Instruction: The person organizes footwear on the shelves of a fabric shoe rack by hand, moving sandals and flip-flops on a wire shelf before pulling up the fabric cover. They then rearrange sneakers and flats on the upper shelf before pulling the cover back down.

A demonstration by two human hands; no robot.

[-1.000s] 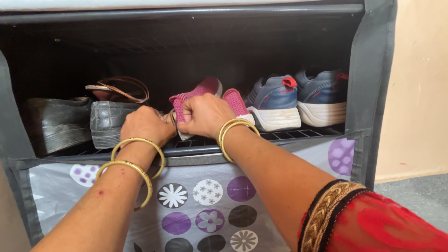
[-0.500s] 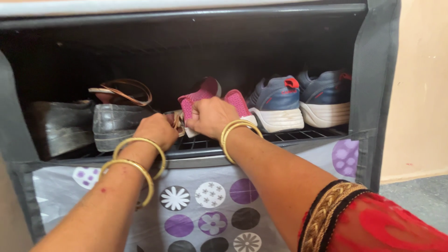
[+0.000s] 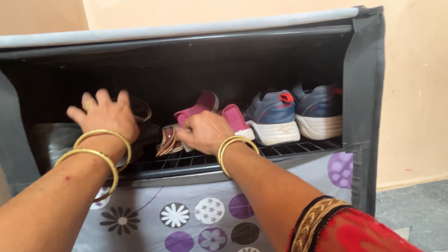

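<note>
left hand (image 3: 106,114): raised at the left part of the shelf opening, fingers spread wide, back of the hand to the camera. Holds nothing that shows. It covers most of the dark shoes behind it; contact with them can't be told.
right hand (image 3: 205,132): near the middle of the wire shelf (image 3: 298,148), fingers curled in a narrow pinch. Whether it grips the pink shoe or the sandal can't be told, the fingertips are hidden.
pink shoes (image 3: 205,106): pair of pink knit shoes, mid-shelf, heels toward the front edge. The right hand sits over the heel of the left one.
brown sandal (image 3: 167,141): strappy, tilted on its side near the shelf's front edge, just left of the right hand, touching or nearly touching it.
dark shoes (image 3: 56,140): at the left end of the shelf, mostly hidden behind the left hand and wrist.
blue sneakers (image 3: 298,112): pair, white soles, red heel tabs, at the right end of the shelf, heels out, side by side, just right of the pink pair.
bangles (image 3: 100,147): two gold ones on the left wrist, two on the right.
rack cover (image 3: 210,210): grey fabric flap with purple, black and white flower dots, hanging below the shelf's front edge.
</note>
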